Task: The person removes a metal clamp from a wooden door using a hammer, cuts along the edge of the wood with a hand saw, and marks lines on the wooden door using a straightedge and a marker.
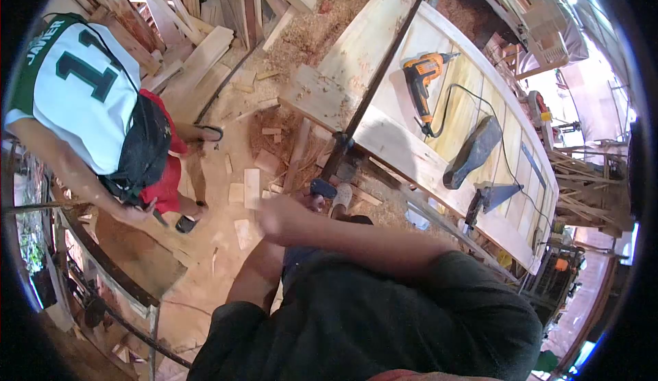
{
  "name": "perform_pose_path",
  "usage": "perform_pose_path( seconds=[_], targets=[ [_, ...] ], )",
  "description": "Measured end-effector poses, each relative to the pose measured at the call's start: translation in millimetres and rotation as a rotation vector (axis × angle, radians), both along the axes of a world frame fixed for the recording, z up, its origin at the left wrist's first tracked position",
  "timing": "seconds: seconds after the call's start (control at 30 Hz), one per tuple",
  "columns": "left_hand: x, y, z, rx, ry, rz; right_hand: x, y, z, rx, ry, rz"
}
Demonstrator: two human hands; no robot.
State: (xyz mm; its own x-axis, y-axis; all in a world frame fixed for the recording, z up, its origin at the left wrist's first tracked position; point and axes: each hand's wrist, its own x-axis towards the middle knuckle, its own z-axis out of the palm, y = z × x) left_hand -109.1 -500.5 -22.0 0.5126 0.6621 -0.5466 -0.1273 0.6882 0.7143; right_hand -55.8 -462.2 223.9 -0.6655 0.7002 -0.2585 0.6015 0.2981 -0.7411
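Observation:
My left hand [312, 200] is partly hidden behind my right hand, with its fingers at a dark blue rounded object [323, 188]. That object is near the lower end of a long dark metal bar [373, 93], which crosses a wooden panel [391, 144]. My right hand [274, 220] is over my left wrist area, its fingers blurred and hard to make out. On the panel lie an orange and black power drill [423, 82] with a cord, a dark shoe-shaped block [474, 151] and a blue triangular piece [502, 196].
At the left stands another person [96, 93] in a white and green jersey, one hand low in front. Wood offcuts [252, 187] and shavings cover parts of the floor. Boards [199, 58] are piled at the upper left; a curved frame [103, 257] is at the lower left.

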Motion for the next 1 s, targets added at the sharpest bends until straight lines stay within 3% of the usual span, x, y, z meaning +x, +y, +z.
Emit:
perform_pose_path(
  seconds=[0.07,0.17,0.3,0.33,0.43,0.5,0.57,0.67,0.77,0.8,0.9,0.93,1.0],
  targets=[
    [-16.4,-9.5,3.2,0.156,0.107,-0.025,-39.8,30.5,47.0,-0.057,0.375,-0.150],
    [-51.6,-31.2,22.3,0.547,0.355,-0.086,-19.3,27.8,12.5,0.138,0.342,0.077],
    [-57.4,-58.6,81.9,0.949,0.705,0.003,73.9,8.9,10.6,-0.070,0.230,0.147],
    [-31.4,-55.6,137.2,0.877,0.787,0.138,96.4,2.3,12.1,-0.070,0.240,0.124],
    [14.8,-62.5,133.1,0.917,0.956,0.380,153.7,-9.7,5.6,-0.083,0.220,0.013],
    [32.8,-51.8,128.2,0.460,0.912,0.548,184.5,-6.6,10.6,-0.088,0.160,-0.034],
    [34.6,-53.2,89.2,0.563,0.990,0.704,218.2,-0.8,22.6,-0.077,0.134,-0.086],
    [47.0,-46.0,74.9,0.364,1.026,0.778,263.3,13.6,42.5,-0.067,0.119,-0.186],
    [46.3,-30.6,79.4,0.059,0.793,0.913,308.7,15.0,52.5,-0.109,0.060,-0.284],
    [30.6,-29.0,61.3,-0.086,0.749,0.828,324.5,13.1,43.8,-0.100,0.017,-0.288],
    [-3.4,-32.2,67.8,-0.576,0.054,0.655,359.0,2.0,32.2,-0.067,0.042,-0.292],
    [-11.1,-35.0,70.9,-0.540,0.038,0.496,366.5,1.4,29.2,-0.063,0.054,-0.270],
    [16.0,-42.2,80.1,-0.400,0.426,0.725,381.2,-6.4,23.8,-0.064,0.065,-0.241]
  ],
)
